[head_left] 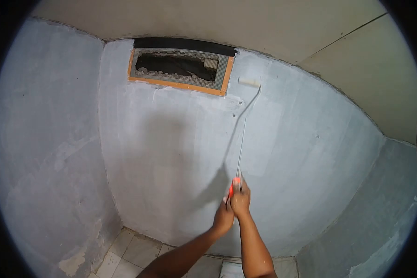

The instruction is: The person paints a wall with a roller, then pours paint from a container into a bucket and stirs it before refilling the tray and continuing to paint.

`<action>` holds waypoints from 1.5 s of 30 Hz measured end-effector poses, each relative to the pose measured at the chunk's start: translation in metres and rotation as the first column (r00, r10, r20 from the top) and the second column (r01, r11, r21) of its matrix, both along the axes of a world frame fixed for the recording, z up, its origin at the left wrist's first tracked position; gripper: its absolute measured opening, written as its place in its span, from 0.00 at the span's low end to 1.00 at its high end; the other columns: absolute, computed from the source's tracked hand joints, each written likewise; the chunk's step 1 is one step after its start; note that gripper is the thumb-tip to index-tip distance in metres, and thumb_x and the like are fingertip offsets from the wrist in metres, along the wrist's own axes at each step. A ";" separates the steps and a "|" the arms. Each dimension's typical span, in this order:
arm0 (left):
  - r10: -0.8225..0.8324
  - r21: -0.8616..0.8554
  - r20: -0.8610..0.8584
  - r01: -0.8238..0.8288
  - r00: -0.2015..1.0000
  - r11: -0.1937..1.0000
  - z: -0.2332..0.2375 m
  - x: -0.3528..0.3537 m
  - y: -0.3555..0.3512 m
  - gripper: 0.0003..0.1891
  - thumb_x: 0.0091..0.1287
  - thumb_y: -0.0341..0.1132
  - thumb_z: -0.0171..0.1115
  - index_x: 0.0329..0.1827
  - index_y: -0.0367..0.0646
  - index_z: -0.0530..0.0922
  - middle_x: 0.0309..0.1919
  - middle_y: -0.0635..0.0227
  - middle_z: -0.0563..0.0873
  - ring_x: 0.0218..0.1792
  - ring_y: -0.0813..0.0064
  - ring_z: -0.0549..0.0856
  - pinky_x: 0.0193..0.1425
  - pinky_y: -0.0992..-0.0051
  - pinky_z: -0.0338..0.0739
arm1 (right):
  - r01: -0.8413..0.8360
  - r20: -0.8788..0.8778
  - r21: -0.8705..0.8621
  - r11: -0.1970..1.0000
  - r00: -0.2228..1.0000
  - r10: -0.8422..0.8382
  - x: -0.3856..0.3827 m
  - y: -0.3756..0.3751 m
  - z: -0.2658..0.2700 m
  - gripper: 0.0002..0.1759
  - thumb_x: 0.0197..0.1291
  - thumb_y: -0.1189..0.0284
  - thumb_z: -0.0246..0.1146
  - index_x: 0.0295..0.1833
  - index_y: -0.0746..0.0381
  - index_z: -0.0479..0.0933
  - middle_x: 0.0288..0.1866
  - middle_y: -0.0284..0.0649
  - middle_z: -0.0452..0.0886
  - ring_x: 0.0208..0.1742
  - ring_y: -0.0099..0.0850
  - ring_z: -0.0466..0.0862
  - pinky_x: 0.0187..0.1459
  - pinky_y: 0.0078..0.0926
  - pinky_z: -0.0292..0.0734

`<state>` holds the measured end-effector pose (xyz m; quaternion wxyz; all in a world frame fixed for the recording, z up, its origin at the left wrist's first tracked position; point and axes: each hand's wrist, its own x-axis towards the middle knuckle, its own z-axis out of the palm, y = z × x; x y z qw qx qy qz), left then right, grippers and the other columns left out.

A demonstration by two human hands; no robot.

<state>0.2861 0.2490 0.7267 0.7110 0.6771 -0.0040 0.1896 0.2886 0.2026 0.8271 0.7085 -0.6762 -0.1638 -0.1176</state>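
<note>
A paint roller (pixel 249 83) with a pale sleeve rests against the upper part of the grey-white wall (pixel 282 148), just right of the framed opening. Its thin metal rod runs down to an orange-red handle (pixel 235 184). My right hand (pixel 241 200) is wrapped round this handle. Lower and to the left, my left hand (pixel 224 217) is closed round the handle's lower end, close against my right hand. Parts of the handle are hidden by my fingers.
A rectangular opening (pixel 176 67) with mesh, a rough hole and orange edging sits high in the wall, under a black strip (pixel 185 45). The beige ceiling (pixel 245 23) meets the wall above. Side walls stand left and right, and floor tiles (pixel 141 250) show below.
</note>
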 end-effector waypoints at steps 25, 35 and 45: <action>-0.282 0.014 -0.091 0.284 0.955 0.959 0.045 -0.048 0.077 0.27 0.80 0.45 0.36 0.77 0.40 0.57 0.34 0.55 0.84 0.17 0.69 0.81 0.24 0.68 0.78 | 0.096 -0.107 0.066 0.993 0.990 -0.088 -0.023 0.055 -0.005 0.18 0.76 0.65 0.50 0.65 0.63 0.68 0.28 0.38 0.75 0.24 0.27 0.75 0.26 0.27 0.74; -0.261 0.067 -0.095 0.268 0.961 0.961 0.022 -0.044 0.080 0.27 0.80 0.45 0.37 0.77 0.41 0.57 0.36 0.53 0.85 0.18 0.66 0.81 0.26 0.66 0.78 | 0.088 -0.097 0.060 0.994 0.992 -0.082 -0.020 0.058 -0.016 0.24 0.77 0.66 0.51 0.74 0.62 0.65 0.28 0.36 0.74 0.24 0.25 0.74 0.27 0.24 0.74; -0.129 0.150 -0.185 0.158 0.974 0.976 -0.041 -0.043 0.048 0.27 0.80 0.49 0.37 0.71 0.39 0.63 0.55 0.46 0.83 0.37 0.55 0.88 0.42 0.61 0.81 | 0.003 -0.125 0.173 0.985 0.992 0.019 -0.030 0.034 -0.065 0.24 0.77 0.66 0.52 0.74 0.62 0.65 0.27 0.36 0.74 0.24 0.26 0.74 0.25 0.25 0.74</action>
